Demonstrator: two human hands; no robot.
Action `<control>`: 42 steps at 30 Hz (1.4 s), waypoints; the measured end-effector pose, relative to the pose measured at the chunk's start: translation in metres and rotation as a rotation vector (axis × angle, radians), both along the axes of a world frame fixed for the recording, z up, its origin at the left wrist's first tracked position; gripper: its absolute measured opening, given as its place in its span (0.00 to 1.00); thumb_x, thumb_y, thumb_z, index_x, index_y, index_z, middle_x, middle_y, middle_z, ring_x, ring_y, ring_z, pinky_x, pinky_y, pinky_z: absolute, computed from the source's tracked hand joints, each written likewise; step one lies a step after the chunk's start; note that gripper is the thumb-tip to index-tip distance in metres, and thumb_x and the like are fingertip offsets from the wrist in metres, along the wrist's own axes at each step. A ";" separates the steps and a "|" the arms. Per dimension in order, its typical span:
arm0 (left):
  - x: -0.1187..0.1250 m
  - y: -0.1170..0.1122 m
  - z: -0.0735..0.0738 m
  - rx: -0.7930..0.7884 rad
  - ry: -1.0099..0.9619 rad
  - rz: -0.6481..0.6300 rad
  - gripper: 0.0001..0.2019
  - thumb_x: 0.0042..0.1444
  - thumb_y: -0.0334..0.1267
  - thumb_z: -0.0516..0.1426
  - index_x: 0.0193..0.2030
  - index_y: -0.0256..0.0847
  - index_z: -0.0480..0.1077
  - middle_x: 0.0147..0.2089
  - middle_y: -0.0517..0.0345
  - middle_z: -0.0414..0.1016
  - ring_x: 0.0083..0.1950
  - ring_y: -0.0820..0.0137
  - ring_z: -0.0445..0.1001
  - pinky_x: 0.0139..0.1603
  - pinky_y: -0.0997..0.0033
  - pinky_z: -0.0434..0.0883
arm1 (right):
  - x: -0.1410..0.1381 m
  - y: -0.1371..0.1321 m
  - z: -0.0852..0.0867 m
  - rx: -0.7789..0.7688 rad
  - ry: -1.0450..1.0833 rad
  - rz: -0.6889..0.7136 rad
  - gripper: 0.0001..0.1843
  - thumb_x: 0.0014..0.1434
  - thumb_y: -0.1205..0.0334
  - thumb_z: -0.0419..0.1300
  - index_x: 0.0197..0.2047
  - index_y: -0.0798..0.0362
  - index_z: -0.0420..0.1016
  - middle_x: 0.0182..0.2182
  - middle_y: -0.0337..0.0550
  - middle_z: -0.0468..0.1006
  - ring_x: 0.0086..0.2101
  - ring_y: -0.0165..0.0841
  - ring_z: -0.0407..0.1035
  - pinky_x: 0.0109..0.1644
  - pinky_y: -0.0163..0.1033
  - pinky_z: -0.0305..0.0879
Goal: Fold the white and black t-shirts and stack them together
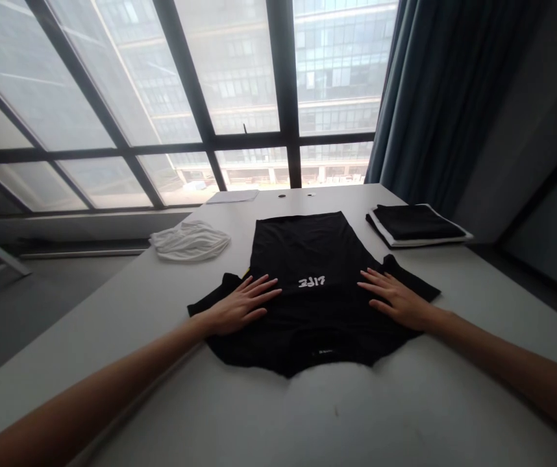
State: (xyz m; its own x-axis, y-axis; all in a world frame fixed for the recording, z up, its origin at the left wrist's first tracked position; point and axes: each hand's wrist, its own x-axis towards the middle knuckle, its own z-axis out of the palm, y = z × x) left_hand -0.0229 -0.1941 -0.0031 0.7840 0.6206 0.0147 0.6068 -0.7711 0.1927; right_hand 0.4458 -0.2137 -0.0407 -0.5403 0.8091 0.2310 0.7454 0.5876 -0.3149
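A black T-shirt (308, 253) with white lettering lies spread flat on the white table, its neck opening toward me and its hem toward the window. The lettering reads upside down from here. My left hand (243, 305) rests flat on the shirt's left side, fingers stretched out and apart. On the right side, near the sleeve, my right hand (394, 297) lies on the cloth in the same way, fingers spread. Neither hand grips the fabric. The shirt's underside is hidden.
A crumpled white cloth (189, 241) lies at the table's left edge. Folded black and white garments (417, 224) are stacked at the right. White paper (232, 196) lies at the far left of the table (127, 318). Windows and a dark blue curtain (429, 97) stand behind.
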 end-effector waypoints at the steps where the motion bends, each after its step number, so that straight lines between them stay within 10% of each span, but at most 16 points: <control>1: 0.000 -0.006 0.003 0.005 -0.021 -0.016 0.27 0.73 0.47 0.48 0.76 0.56 0.49 0.77 0.56 0.49 0.78 0.54 0.43 0.75 0.42 0.41 | -0.004 -0.005 0.003 0.043 0.009 -0.007 0.26 0.70 0.49 0.52 0.69 0.43 0.66 0.71 0.47 0.59 0.70 0.49 0.49 0.71 0.66 0.44; 9: 0.027 -0.077 0.012 -0.030 -0.097 -0.270 0.20 0.65 0.52 0.59 0.60 0.49 0.73 0.50 0.47 0.75 0.50 0.59 0.73 0.57 0.58 0.71 | -0.037 -0.058 0.040 0.037 -0.030 0.405 0.16 0.60 0.55 0.66 0.50 0.49 0.78 0.45 0.49 0.77 0.44 0.41 0.71 0.50 0.48 0.69; 14: 0.031 -0.083 0.011 -0.139 -0.172 -0.260 0.15 0.72 0.42 0.49 0.52 0.46 0.76 0.42 0.47 0.77 0.44 0.62 0.76 0.49 0.64 0.73 | -0.047 -0.071 0.046 -0.112 -0.007 0.411 0.09 0.62 0.69 0.58 0.43 0.50 0.79 0.36 0.44 0.78 0.38 0.35 0.71 0.47 0.42 0.68; 19: 0.034 -0.075 0.043 -0.474 -0.147 -0.237 0.18 0.67 0.51 0.57 0.57 0.48 0.76 0.44 0.51 0.80 0.42 0.64 0.79 0.44 0.70 0.75 | -0.051 -0.056 0.068 -0.467 0.058 0.411 0.07 0.65 0.59 0.61 0.40 0.50 0.80 0.37 0.40 0.80 0.34 0.32 0.74 0.37 0.35 0.69; 23: 0.065 -0.024 0.044 -0.252 -0.245 -0.045 0.20 0.72 0.49 0.48 0.64 0.48 0.71 0.59 0.53 0.76 0.58 0.63 0.75 0.62 0.65 0.68 | -0.089 0.008 0.064 -0.225 0.223 0.212 0.15 0.69 0.57 0.54 0.50 0.49 0.80 0.46 0.45 0.81 0.45 0.39 0.75 0.53 0.43 0.70; 28: 0.095 0.081 -0.007 0.001 -0.041 0.135 0.29 0.71 0.52 0.48 0.74 0.45 0.54 0.77 0.46 0.50 0.77 0.54 0.47 0.74 0.43 0.46 | -0.145 0.103 0.022 -0.037 0.039 -0.006 0.26 0.68 0.57 0.53 0.67 0.55 0.68 0.67 0.56 0.64 0.67 0.47 0.56 0.70 0.53 0.52; 37: -0.001 0.228 -0.016 0.007 0.095 0.792 0.32 0.72 0.52 0.40 0.74 0.33 0.52 0.77 0.32 0.45 0.77 0.44 0.44 0.70 0.32 0.43 | -0.067 0.209 -0.011 -0.130 -0.173 -0.333 0.33 0.71 0.47 0.45 0.73 0.52 0.56 0.73 0.55 0.50 0.72 0.48 0.41 0.71 0.63 0.40; 42: 0.063 0.261 -0.025 0.063 0.010 0.550 0.31 0.73 0.49 0.40 0.75 0.32 0.50 0.78 0.38 0.41 0.78 0.52 0.37 0.73 0.41 0.39 | -0.108 0.258 0.001 -0.106 -0.128 -0.326 0.32 0.72 0.49 0.44 0.72 0.56 0.57 0.73 0.58 0.50 0.72 0.47 0.41 0.71 0.62 0.40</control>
State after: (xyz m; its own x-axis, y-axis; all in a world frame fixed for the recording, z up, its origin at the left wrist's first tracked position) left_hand 0.0406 0.0671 -0.0286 0.3446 0.9369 0.0590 0.9251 -0.3496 0.1484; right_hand 0.3380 0.0446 -0.0402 -0.2688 0.9596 0.0835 0.9256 0.2813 -0.2532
